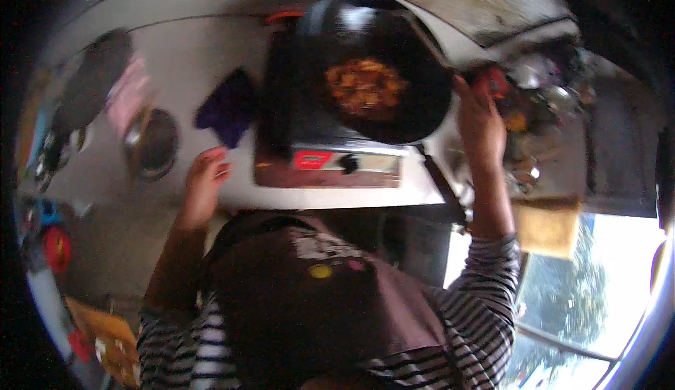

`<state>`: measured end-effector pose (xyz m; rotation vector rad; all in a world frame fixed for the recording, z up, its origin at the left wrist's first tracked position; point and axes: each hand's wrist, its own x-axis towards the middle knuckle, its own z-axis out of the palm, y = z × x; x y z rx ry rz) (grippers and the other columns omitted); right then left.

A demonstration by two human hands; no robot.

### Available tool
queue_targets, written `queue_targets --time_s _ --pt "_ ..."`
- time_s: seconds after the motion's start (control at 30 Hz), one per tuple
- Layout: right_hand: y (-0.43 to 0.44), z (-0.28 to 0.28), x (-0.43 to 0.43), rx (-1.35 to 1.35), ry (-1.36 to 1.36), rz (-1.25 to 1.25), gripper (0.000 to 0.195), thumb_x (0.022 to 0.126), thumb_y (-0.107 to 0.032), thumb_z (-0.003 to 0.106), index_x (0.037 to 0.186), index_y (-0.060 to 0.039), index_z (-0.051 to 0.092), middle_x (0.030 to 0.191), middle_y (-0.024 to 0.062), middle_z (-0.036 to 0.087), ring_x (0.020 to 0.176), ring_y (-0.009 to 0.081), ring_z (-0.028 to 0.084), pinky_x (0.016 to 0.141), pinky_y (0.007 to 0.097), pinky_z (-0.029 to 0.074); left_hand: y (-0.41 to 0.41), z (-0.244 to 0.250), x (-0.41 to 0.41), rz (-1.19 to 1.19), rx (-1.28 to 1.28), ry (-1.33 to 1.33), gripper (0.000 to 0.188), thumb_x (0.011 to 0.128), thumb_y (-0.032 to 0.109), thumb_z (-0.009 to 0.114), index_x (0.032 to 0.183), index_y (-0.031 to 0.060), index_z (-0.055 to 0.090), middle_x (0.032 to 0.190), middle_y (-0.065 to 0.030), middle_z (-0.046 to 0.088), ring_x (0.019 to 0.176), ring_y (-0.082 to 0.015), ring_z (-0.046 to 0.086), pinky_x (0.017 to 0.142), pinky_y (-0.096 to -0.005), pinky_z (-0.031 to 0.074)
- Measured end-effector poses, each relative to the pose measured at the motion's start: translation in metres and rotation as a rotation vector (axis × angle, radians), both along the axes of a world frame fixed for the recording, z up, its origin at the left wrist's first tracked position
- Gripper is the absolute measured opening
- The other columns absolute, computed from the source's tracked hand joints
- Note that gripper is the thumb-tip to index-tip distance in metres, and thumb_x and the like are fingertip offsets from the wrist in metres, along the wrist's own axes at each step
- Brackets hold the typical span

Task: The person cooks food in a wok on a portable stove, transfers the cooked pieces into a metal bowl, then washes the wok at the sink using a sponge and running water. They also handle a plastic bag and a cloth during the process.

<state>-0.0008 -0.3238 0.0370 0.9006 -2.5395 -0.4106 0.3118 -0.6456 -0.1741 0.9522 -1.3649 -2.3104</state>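
A black wok (422, 100) with browned food pieces (366, 85) in it stands on a portable stove (345, 162) that has a dark knob on its front. My right hand (480, 121) is raised at the wok's right rim, next to a red object (490, 81); blur hides whether its fingers hold anything. My left hand (208, 171) hovers near the counter's front edge, fingers partly curled and apart, with nothing seen in it. Just above it lies a dark purple cloth (229, 108), left of the stove.
On the white counter (174, 63) at left are a metal bowl (153, 144) with a stick-like utensil across it and a pink cloth (129, 94). A dark handle (443, 181) slants past the front edge. Cluttered small items stand at right, above a cardboard box (548, 229).
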Motion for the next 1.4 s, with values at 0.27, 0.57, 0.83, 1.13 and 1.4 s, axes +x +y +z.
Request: queue_targets --time_s 0.27,0.57,0.83,1.13,1.4 --pt "0.019 0.031 0.056 0.080 -0.359 0.132 0.042 0.087 -0.006 0.043 0.128 -0.0162 0.049 0.115 0.0137 0.056 0.105 0.0291 0.053 0.089 0.0369 0.042 -0.071 -0.027 0.021 0.088 -0.786 -0.386 0.026 0.079 0.017 0.065 0.100 0.0041 0.057 0.095 -0.0108 0.060 0.086 -0.0247 0.059 0.076 -0.0339 0.047" --pt "0.010 0.054 0.099 -0.251 -0.447 -0.031 0.040 0.086 -0.009 0.051 0.121 -0.0282 0.055 0.089 0.0128 0.056 0.077 0.0308 0.057 0.066 0.0389 0.047 -0.258 -0.148 0.076 0.078 -1.569 -1.009 0.057 0.067 0.023 0.075 0.111 -0.0048 0.052 0.107 -0.0226 0.056 0.100 -0.0361 0.055 0.085 -0.0427 0.044" --pt "-0.019 -0.014 0.133 -0.226 -0.409 -0.265 0.048 0.086 -0.011 0.048 0.131 -0.0287 0.044 0.086 0.0144 0.052 0.076 0.0318 0.057 0.068 0.0412 0.048 -0.249 -0.141 0.039 -0.153 -1.364 -1.242 0.029 0.078 0.021 0.063 0.098 0.0002 0.057 0.090 -0.0209 0.063 0.084 -0.0375 0.061 0.073 -0.0448 0.049" --pt "-0.045 -0.071 0.174 -0.475 -0.103 0.095 0.040 0.073 -0.007 0.058 0.113 -0.0092 0.058 0.113 0.0131 0.051 0.099 0.0304 0.049 0.082 0.0406 0.042 -0.219 -0.128 0.042 0.251 -1.480 -0.818 0.025 0.087 0.016 0.048 0.097 -0.0062 0.055 0.100 -0.0253 0.059 0.086 -0.0384 0.059 0.074 -0.0453 0.047" --pt "-0.023 -0.206 0.151 -0.181 -0.340 -0.065 0.036 0.072 -0.019 0.066 0.102 -0.0023 0.054 0.098 0.0157 0.054 0.091 0.0333 0.054 0.080 0.0417 0.045 -0.200 -0.120 0.091 0.391 -1.111 -1.040 0.047 0.083 0.033 0.058 0.099 -0.0116 0.056 0.092 -0.0269 0.060 0.084 -0.0401 0.059 0.075 -0.0446 0.046"
